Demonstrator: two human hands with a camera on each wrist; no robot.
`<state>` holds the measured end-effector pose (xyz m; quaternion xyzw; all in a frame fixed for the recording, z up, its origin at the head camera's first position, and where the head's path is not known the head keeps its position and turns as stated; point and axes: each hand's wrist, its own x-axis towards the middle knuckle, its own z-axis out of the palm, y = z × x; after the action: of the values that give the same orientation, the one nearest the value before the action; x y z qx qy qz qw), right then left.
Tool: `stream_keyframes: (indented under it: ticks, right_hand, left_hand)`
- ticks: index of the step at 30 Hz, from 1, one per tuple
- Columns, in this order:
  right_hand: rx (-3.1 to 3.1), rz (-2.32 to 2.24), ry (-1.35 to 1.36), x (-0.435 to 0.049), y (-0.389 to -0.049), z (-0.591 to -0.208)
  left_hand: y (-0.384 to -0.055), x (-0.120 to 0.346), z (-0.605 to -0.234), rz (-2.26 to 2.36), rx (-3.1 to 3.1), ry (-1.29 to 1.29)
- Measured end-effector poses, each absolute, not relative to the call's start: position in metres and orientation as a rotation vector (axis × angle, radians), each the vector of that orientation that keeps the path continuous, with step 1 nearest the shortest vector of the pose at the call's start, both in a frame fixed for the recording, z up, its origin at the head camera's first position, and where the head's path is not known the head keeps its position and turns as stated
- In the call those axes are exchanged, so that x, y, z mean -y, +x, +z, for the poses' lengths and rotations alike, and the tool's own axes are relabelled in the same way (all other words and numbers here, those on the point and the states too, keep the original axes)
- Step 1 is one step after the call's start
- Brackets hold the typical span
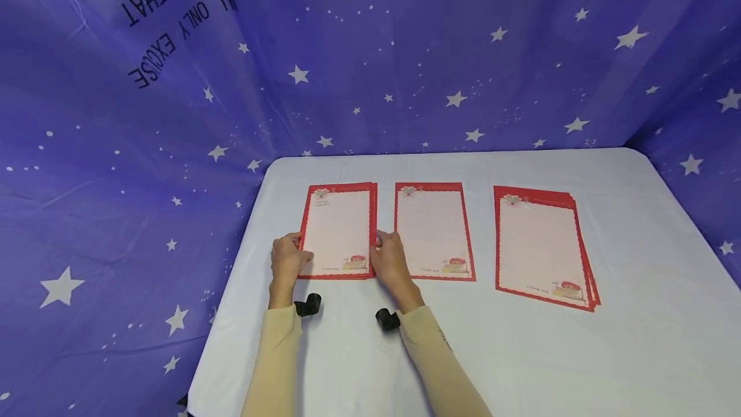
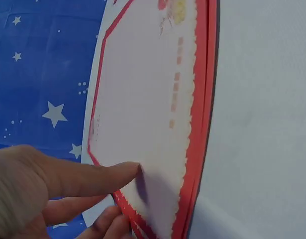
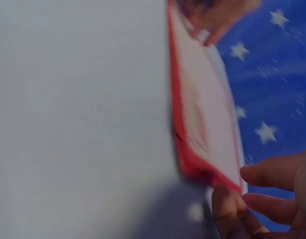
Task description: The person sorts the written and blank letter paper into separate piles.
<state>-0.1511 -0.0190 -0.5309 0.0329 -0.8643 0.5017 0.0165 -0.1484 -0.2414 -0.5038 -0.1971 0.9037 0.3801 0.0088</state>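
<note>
A stack of red-bordered letter paper (image 1: 338, 230) lies at the left of the table, its sheets slightly out of line along the right edge. At its lower left side is my left hand (image 1: 287, 259), which pinches the edge. The left thumb presses on the top sheet (image 2: 138, 89), and the other fingers curl at the stack's side. My right hand (image 1: 390, 262) holds the opposite edge between thumb and curled fingertips. In the right wrist view the fingers of this hand (image 3: 277, 199) meet the stack's corner, and the paper (image 3: 207, 99) looks blurred.
Just right of the right hand lies a second red-bordered sheet (image 1: 434, 230). Farther right is another stack (image 1: 538, 250), slightly fanned. All lie on a white-covered table (image 1: 654, 314). A blue star-printed curtain (image 1: 376, 50) rises behind and at the sides.
</note>
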Motion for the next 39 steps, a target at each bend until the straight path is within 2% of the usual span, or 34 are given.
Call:
stream_keyframes:
  ticks: [5, 13, 19, 25, 32, 39]
  right_hand:
    - [2.594, 1.509, -0.096, -0.032, -0.147, -0.524]
    - [2.735, 1.402, -0.528, -0.105, -0.145, -0.505]
    - [2.843, 1.532, -0.546, -0.116, -0.143, -0.506]
    - [2.829, 1.547, -0.528, -0.118, -0.145, -0.511]
    - [2.719, 1.567, -0.509, -0.123, -0.145, -0.513]
    - [2.542, 1.589, -0.542, -0.146, -0.141, -0.501]
  left_hand:
    - [-0.149, 0.221, -0.501, 1.195, -2.905, -0.562]
    - [-0.155, 0.167, -0.49, 1.693, -2.517, -0.26]
    - [-0.149, 0.125, -0.493, 1.628, -2.375, -0.259]
    - [-0.147, 0.113, -0.498, 1.628, -2.45, -0.343]
    - [-0.151, 0.101, -0.501, 1.501, -2.546, -0.263]
    - [-0.156, 0.075, -0.49, 1.676, -2.545, -0.098]
